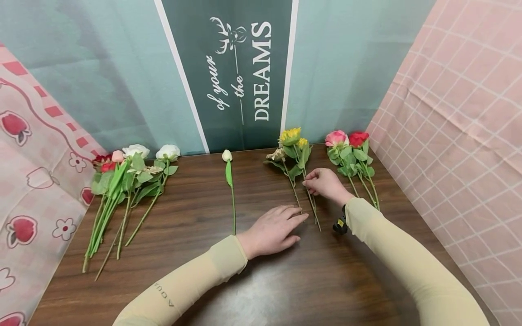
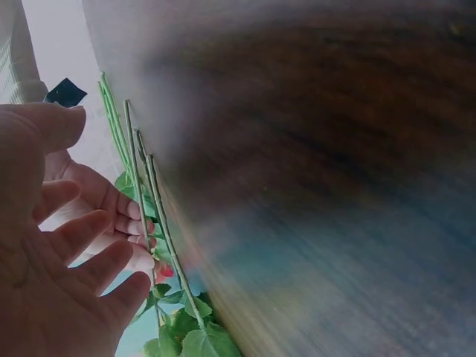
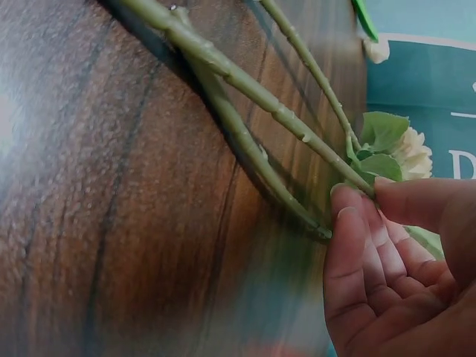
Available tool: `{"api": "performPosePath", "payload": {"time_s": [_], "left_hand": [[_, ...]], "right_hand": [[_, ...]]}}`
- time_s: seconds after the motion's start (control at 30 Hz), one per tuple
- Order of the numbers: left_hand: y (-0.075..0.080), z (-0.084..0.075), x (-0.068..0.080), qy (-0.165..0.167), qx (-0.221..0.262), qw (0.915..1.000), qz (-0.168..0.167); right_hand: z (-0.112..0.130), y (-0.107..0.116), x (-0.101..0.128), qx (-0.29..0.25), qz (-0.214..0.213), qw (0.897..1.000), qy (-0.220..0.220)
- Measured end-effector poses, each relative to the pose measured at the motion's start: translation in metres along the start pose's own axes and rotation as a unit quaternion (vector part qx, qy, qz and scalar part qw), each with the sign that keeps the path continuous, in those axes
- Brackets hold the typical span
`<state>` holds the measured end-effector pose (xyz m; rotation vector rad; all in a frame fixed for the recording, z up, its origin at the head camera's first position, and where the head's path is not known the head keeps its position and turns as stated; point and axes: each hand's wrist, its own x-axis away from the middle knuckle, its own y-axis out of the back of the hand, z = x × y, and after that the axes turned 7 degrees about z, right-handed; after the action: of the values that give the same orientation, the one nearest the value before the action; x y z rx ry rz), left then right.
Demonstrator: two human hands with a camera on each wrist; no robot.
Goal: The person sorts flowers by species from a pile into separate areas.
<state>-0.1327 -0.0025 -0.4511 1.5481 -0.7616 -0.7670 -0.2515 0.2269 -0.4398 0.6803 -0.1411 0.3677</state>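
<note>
Currently the right hand (image 1: 325, 184) pinches the stem of the yellow flower bunch (image 1: 294, 149) between thumb and fingertips (image 3: 349, 204) — the wrist view shows them clamped on the green stalk just below a leaf. That bunch lies on the wooden table (image 1: 195, 253), right of centre, heads toward the backdrop (image 1: 236, 72). Left hand (image 1: 272, 230) rests flat on the table, fingers straight and slightly spread, tips beside the lower stems. Single white bud (image 1: 227, 156) lies left of it; pink and red roses (image 1: 348, 140) lie right of the bunch — a mixed pile (image 1: 126, 176) sits far left.
</note>
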Motion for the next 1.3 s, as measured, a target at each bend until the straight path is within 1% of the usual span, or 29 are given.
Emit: {"api": "performPosePath", "payload": {"time_s": [0.13, 0.23, 0.3, 0.4, 0.47, 0.53, 0.63, 0.73, 0.8, 0.9, 1.03, 1.13, 1.23, 1.3], "left_hand": [[-0.001, 0.000, 0.001, 0.001, 0.007, 1.0000, 0.002], [-0.002, 0.002, 0.002, 0.003, 0.005, 1.0000, 0.003], [-0.003, 0.003, 0.003, 0.005, 0.004, 1.0000, 0.002], [-0.002, 0.008, 0.005, 0.010, 0.008, 0.9999, 0.002], [0.000, 0.013, 0.008, 0.019, 0.012, 0.9997, 0.005], [0.002, 0.019, 0.012, 0.031, 0.017, 0.9994, 0.007], [0.004, 0.031, 0.022, 0.051, 0.027, 0.9983, 0.004], [0.007, 0.045, 0.035, 0.075, 0.035, 0.9966, -0.006], [0.010, 0.055, 0.046, 0.097, 0.036, 0.9945, -0.014], [0.013, 0.076, 0.068, 0.138, 0.026, 0.9897, -0.029], [0.018, 0.110, 0.108, 0.201, 0.002, 0.9782, -0.050], [0.022, 0.137, 0.143, 0.255, -0.016, 0.9647, -0.066], [0.028, 0.161, 0.180, 0.312, -0.029, 0.9468, -0.076], [0.033, 0.173, 0.201, 0.349, -0.026, 0.9338, -0.075]], "right_hand": [[0.002, 0.002, 0.003, -0.007, -0.005, 1.000, 0.008], [0.000, 0.004, 0.005, -0.003, -0.020, 1.000, 0.019], [-0.001, 0.007, 0.008, 0.009, -0.042, 0.999, 0.027], [0.000, 0.012, 0.012, 0.036, -0.090, 0.995, 0.039], [0.002, 0.015, 0.015, 0.049, -0.117, 0.991, 0.051], [0.006, 0.015, 0.017, 0.054, -0.134, 0.987, 0.068], [0.016, 0.012, 0.020, 0.063, -0.142, 0.982, 0.106], [0.026, 0.004, 0.022, 0.086, -0.134, 0.976, 0.148], [0.034, -0.004, 0.024, 0.114, -0.125, 0.969, 0.181], [0.048, -0.020, 0.028, 0.165, -0.095, 0.956, 0.225], [0.066, -0.047, 0.031, 0.229, -0.043, 0.935, 0.266], [0.077, -0.071, 0.028, 0.264, -0.001, 0.920, 0.289], [0.090, -0.096, 0.021, 0.289, 0.040, 0.907, 0.304], [0.100, -0.112, 0.015, 0.304, 0.067, 0.901, 0.304]]}}
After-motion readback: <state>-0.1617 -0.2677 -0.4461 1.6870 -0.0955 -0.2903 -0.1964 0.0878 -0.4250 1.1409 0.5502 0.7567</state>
